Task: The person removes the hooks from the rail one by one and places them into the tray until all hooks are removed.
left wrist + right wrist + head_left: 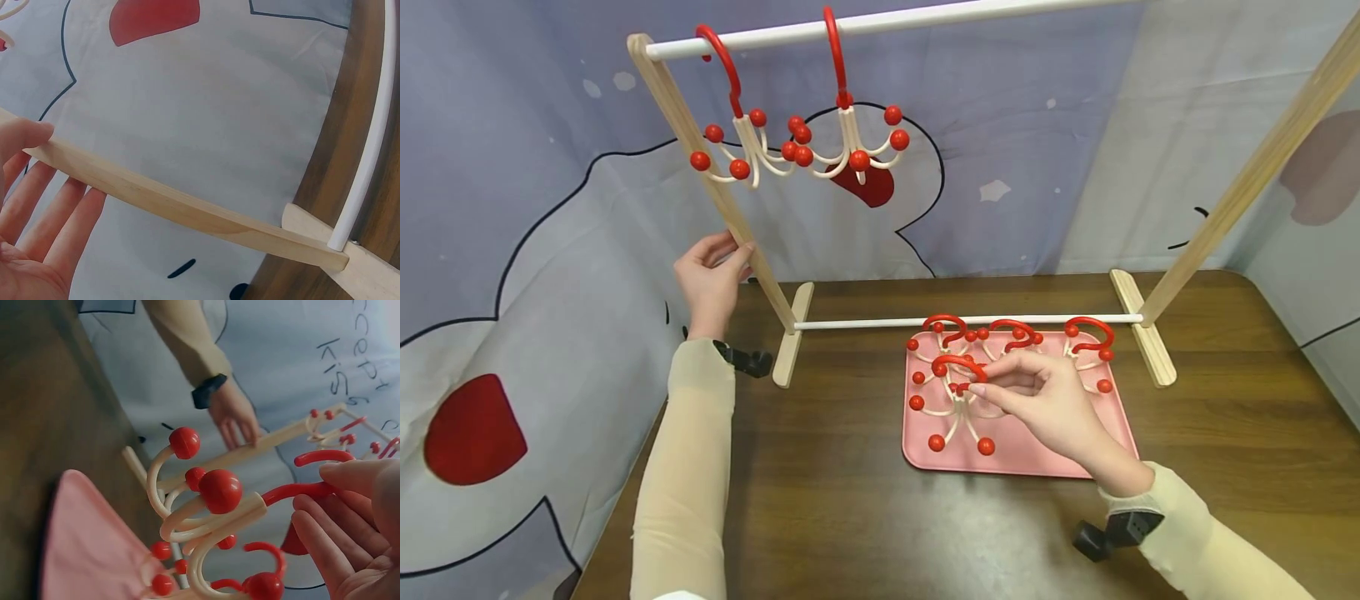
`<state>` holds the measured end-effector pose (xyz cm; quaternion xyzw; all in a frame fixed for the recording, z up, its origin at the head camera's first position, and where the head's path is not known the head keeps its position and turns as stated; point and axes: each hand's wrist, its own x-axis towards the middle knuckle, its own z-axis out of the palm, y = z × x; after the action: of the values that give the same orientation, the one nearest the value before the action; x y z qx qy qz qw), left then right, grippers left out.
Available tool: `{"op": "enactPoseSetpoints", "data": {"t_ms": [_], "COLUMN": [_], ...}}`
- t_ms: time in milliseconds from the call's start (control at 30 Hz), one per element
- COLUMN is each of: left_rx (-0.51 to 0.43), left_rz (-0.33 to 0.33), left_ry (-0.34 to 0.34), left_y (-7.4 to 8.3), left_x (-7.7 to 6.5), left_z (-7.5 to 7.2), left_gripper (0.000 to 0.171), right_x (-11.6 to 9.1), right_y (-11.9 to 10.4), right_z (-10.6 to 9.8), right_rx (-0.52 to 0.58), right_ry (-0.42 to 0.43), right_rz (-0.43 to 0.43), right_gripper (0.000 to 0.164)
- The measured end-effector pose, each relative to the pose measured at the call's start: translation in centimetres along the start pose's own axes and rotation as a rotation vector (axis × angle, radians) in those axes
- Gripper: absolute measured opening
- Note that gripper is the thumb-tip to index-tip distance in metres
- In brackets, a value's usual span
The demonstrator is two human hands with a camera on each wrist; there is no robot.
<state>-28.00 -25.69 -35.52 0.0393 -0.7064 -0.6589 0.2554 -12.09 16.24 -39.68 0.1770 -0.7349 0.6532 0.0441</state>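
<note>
My right hand (1043, 402) pinches the red hook of a small multi-armed hanger (961, 410) between thumb and fingers, over the left part of a pink tray (1022, 460). Its cream arms curve outward and end in red balls; the right wrist view shows its cream stem (240, 514) close up. At the left, my left hand (711, 279) grips the slanted wooden post (767, 275) of a rack. The left wrist view shows the thumb on one side of this post (169, 203) and the fingers against the other.
Two similar hangers (847, 125) hang near the left end of the rack's white top rail (925, 15). Several more, with red hooks (1093, 322), lie on the tray. A white lower bar (865, 324) runs behind it, between wooden feet (1142, 325) on the brown table (820, 500).
</note>
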Motion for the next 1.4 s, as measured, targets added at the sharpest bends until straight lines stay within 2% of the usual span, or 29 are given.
{"op": "enactPoseSetpoints", "data": {"t_ms": [300, 567, 1100, 1400], "left_rx": [0.001, -0.004, 0.01, 0.008], "left_rz": [0.001, -0.006, -0.002, -0.009], "left_ry": [0.006, 0.008, 0.011, 0.013], "left_y": [0.3, 0.2, -0.1, 0.2], "left_x": [-0.2, -0.2, -0.1, -0.2], "left_z": [0.2, 0.1, 0.1, 0.2], "left_gripper": [0.028, 0.028, 0.029, 0.029], "right_x": [-1.1, -1.3, -0.9, -0.9], "right_y": [3.0, 5.1, 6.1, 5.4], "right_z": [1.2, 1.9, 2.2, 1.7], "right_rx": [0.017, 0.018, 0.012, 0.054], "right_ry": [-0.058, -0.032, 0.005, -0.018], "right_rz": [0.067, 0.068, 0.067, 0.056], "right_gripper": [0.018, 0.017, 0.015, 0.034]}}
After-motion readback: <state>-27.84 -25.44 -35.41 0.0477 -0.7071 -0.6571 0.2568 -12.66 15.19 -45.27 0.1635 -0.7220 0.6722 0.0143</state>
